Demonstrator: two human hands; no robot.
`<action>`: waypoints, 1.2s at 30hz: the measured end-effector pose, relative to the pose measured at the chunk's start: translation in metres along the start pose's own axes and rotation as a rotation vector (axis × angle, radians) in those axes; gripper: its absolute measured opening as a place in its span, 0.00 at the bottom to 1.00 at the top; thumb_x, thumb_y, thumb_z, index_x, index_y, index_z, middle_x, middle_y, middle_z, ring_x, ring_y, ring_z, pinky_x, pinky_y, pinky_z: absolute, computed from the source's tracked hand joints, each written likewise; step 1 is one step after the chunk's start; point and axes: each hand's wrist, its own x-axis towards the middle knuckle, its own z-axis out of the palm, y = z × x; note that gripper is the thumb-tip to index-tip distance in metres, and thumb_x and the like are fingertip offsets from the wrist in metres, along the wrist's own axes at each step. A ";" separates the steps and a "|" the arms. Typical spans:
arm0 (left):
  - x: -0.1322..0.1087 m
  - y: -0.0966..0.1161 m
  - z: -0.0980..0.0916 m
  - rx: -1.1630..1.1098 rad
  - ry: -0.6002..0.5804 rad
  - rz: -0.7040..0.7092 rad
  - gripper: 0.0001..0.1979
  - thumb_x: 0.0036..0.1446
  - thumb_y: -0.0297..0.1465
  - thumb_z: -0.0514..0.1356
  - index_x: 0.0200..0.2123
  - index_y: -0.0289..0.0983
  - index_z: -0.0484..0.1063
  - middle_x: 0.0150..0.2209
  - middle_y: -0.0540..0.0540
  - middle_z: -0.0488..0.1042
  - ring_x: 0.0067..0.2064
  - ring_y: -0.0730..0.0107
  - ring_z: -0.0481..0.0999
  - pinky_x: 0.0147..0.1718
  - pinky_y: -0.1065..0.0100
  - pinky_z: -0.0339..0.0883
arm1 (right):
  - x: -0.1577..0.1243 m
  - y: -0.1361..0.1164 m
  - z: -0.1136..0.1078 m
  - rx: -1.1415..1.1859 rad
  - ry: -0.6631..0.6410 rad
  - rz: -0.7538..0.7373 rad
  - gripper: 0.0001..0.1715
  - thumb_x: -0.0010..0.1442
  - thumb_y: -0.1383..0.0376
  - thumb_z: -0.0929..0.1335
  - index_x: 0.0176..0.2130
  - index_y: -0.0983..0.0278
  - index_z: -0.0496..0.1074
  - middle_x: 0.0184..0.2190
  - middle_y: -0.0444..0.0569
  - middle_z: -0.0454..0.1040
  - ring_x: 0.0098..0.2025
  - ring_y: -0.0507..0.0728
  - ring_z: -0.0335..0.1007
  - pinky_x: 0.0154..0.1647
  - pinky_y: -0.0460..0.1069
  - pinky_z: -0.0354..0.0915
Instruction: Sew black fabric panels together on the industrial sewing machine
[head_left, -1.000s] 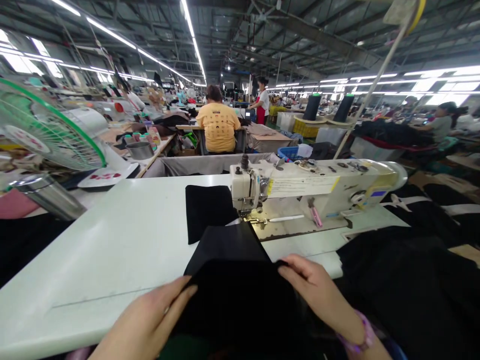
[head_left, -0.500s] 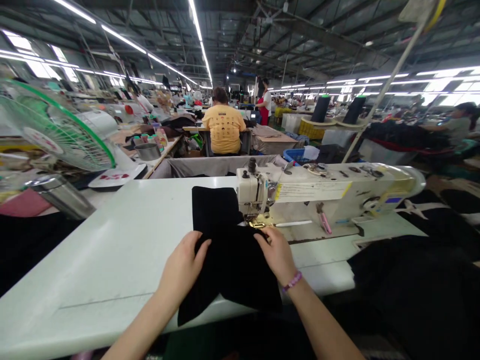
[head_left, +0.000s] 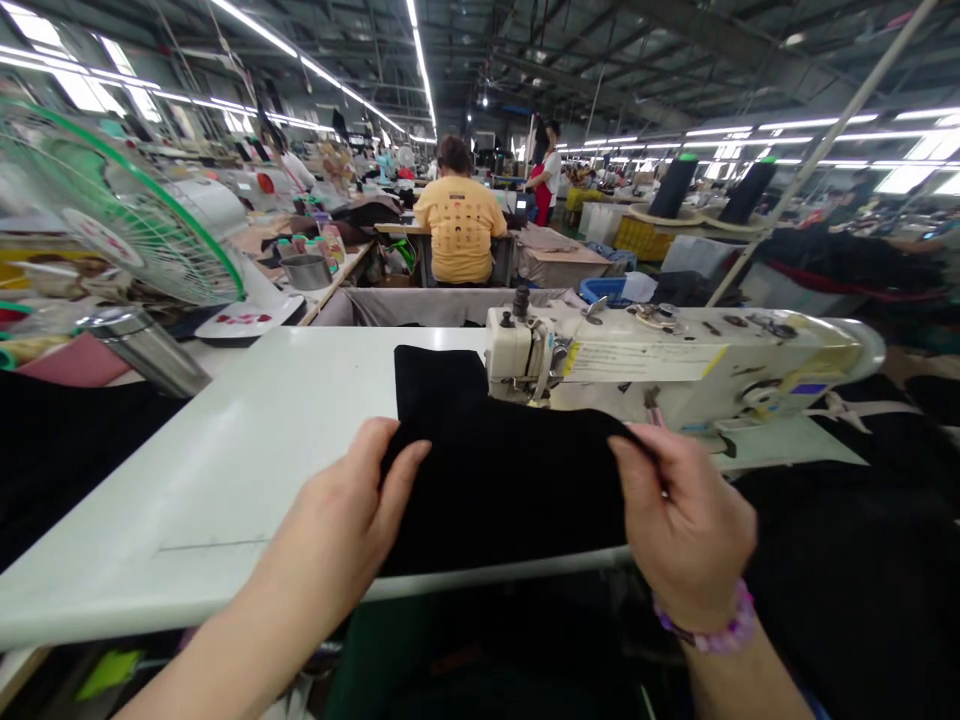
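Note:
A piece of black fabric is stretched between my two hands in front of the sewing machine. My left hand pinches its left edge between thumb and fingers. At the right, my right hand, with a purple bead bracelet at the wrist, grips the raised upper right corner. The far end of the fabric lies flat on the pale table, left of the machine head. The raised cloth hides the needle area.
A green-rimmed fan and a steel flask stand at the left. More dark cloth is heaped at the right. Thread cones stand behind the machine. A person in a yellow shirt sits ahead with their back turned.
My right hand has moved right and nearer to me, lifting the fabric's right side and spreading it across the needle area. My left hand still holds the left edge. The view has shifted slightly.

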 end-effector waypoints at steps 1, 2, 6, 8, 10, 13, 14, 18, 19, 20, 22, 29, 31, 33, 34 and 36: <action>-0.005 -0.007 0.008 0.073 -0.105 -0.023 0.11 0.64 0.44 0.48 0.36 0.44 0.60 0.19 0.53 0.67 0.22 0.57 0.74 0.22 0.64 0.58 | -0.007 0.002 0.005 0.001 -0.136 0.033 0.12 0.69 0.55 0.65 0.43 0.58 0.74 0.32 0.46 0.81 0.28 0.57 0.78 0.30 0.48 0.68; -0.010 -0.015 0.018 0.147 -0.205 -0.050 0.09 0.64 0.42 0.47 0.36 0.43 0.59 0.19 0.52 0.69 0.24 0.54 0.77 0.23 0.64 0.57 | -0.016 0.005 0.012 0.000 -0.283 0.070 0.15 0.70 0.54 0.63 0.42 0.59 0.74 0.30 0.46 0.80 0.26 0.56 0.77 0.27 0.48 0.66; -0.027 -0.040 0.054 0.317 -0.448 -0.155 0.08 0.68 0.35 0.44 0.40 0.40 0.58 0.27 0.41 0.78 0.34 0.46 0.82 0.27 0.63 0.59 | -0.052 0.025 0.047 -0.036 -0.647 0.176 0.23 0.73 0.53 0.56 0.37 0.61 0.72 0.23 0.46 0.77 0.24 0.58 0.75 0.24 0.49 0.60; -0.028 -0.043 0.057 0.323 -0.456 -0.165 0.09 0.69 0.34 0.43 0.42 0.38 0.59 0.29 0.39 0.79 0.37 0.46 0.83 0.29 0.63 0.61 | -0.058 0.033 0.060 -0.055 -0.659 0.190 0.22 0.73 0.54 0.57 0.36 0.61 0.72 0.22 0.46 0.75 0.23 0.58 0.74 0.23 0.49 0.58; -0.022 -0.041 0.051 0.343 -0.414 -0.153 0.11 0.70 0.36 0.43 0.45 0.37 0.60 0.29 0.39 0.79 0.37 0.47 0.83 0.30 0.63 0.62 | -0.054 0.037 0.070 -0.058 -0.642 0.195 0.19 0.72 0.55 0.60 0.36 0.61 0.72 0.24 0.47 0.76 0.26 0.58 0.74 0.26 0.49 0.59; -0.003 -0.042 0.043 0.403 -0.306 -0.130 0.13 0.70 0.38 0.43 0.45 0.38 0.62 0.34 0.40 0.79 0.37 0.48 0.82 0.31 0.61 0.65 | -0.040 0.038 0.084 -0.050 -0.608 0.215 0.12 0.68 0.58 0.65 0.36 0.61 0.72 0.33 0.49 0.77 0.36 0.59 0.74 0.36 0.50 0.64; 0.004 -0.044 0.044 0.408 -0.276 -0.117 0.13 0.69 0.37 0.44 0.44 0.38 0.63 0.37 0.39 0.79 0.39 0.49 0.81 0.33 0.61 0.66 | -0.037 0.038 0.091 -0.049 -0.599 0.225 0.09 0.66 0.60 0.67 0.35 0.61 0.71 0.35 0.50 0.77 0.39 0.59 0.74 0.39 0.50 0.64; 0.024 -0.064 0.064 0.284 -0.223 -0.095 0.06 0.62 0.33 0.53 0.38 0.37 0.67 0.43 0.36 0.74 0.46 0.51 0.76 0.45 0.58 0.68 | -0.033 0.041 0.115 -0.075 -0.587 0.308 0.06 0.57 0.67 0.72 0.30 0.62 0.70 0.36 0.52 0.75 0.41 0.61 0.72 0.42 0.52 0.64; 0.026 -0.068 0.069 0.244 -0.224 -0.104 0.05 0.61 0.32 0.54 0.37 0.37 0.67 0.42 0.37 0.73 0.46 0.50 0.75 0.46 0.57 0.68 | -0.033 0.042 0.120 -0.079 -0.588 0.334 0.08 0.56 0.68 0.72 0.29 0.61 0.69 0.33 0.51 0.74 0.38 0.60 0.71 0.40 0.51 0.64; 0.027 -0.072 0.074 0.212 -0.223 -0.114 0.05 0.59 0.31 0.55 0.37 0.37 0.67 0.41 0.37 0.73 0.45 0.50 0.75 0.47 0.56 0.68 | -0.033 0.043 0.123 -0.076 -0.592 0.355 0.09 0.55 0.69 0.72 0.27 0.61 0.68 0.31 0.49 0.74 0.35 0.59 0.71 0.37 0.51 0.63; 0.027 -0.076 0.079 0.179 -0.202 -0.127 0.06 0.59 0.30 0.54 0.38 0.36 0.68 0.41 0.36 0.72 0.46 0.48 0.73 0.49 0.53 0.67 | -0.033 0.044 0.126 -0.046 -0.602 0.380 0.12 0.54 0.71 0.71 0.25 0.60 0.65 0.25 0.45 0.71 0.30 0.57 0.68 0.33 0.49 0.60; 0.023 -0.081 0.071 -0.003 -0.153 -0.184 0.03 0.51 0.25 0.57 0.30 0.39 0.67 0.35 0.45 0.69 0.38 0.60 0.73 0.44 0.60 0.69 | -0.045 0.028 0.108 0.221 -0.491 0.354 0.09 0.57 0.68 0.66 0.26 0.59 0.62 0.27 0.45 0.69 0.31 0.56 0.68 0.37 0.50 0.64; 0.019 -0.083 0.066 -0.066 -0.158 -0.196 0.03 0.51 0.26 0.58 0.30 0.39 0.68 0.29 0.50 0.67 0.32 0.65 0.72 0.38 0.65 0.69 | -0.055 0.023 0.097 0.297 -0.424 0.391 0.09 0.61 0.62 0.65 0.29 0.60 0.63 0.29 0.47 0.72 0.33 0.56 0.71 0.38 0.51 0.68; 0.011 -0.081 0.058 -0.248 -0.149 -0.231 0.06 0.54 0.31 0.58 0.36 0.39 0.71 0.24 0.54 0.63 0.27 0.68 0.68 0.31 0.67 0.66 | -0.063 0.022 0.085 0.394 -0.366 0.479 0.12 0.63 0.56 0.66 0.31 0.60 0.65 0.34 0.50 0.76 0.36 0.57 0.75 0.39 0.52 0.71; 0.007 -0.079 0.054 -0.392 -0.141 -0.255 0.09 0.56 0.34 0.58 0.40 0.39 0.72 0.23 0.55 0.62 0.26 0.69 0.68 0.30 0.68 0.65 | -0.065 0.023 0.079 0.460 -0.339 0.559 0.14 0.61 0.53 0.68 0.32 0.61 0.67 0.37 0.52 0.78 0.38 0.58 0.77 0.40 0.52 0.73; -0.001 -0.072 0.044 -0.709 -0.107 -0.300 0.15 0.56 0.37 0.60 0.46 0.39 0.73 0.26 0.54 0.67 0.29 0.70 0.70 0.31 0.68 0.65 | -0.067 0.026 0.068 0.596 -0.295 0.762 0.18 0.54 0.50 0.73 0.34 0.62 0.72 0.41 0.53 0.80 0.42 0.60 0.78 0.42 0.52 0.74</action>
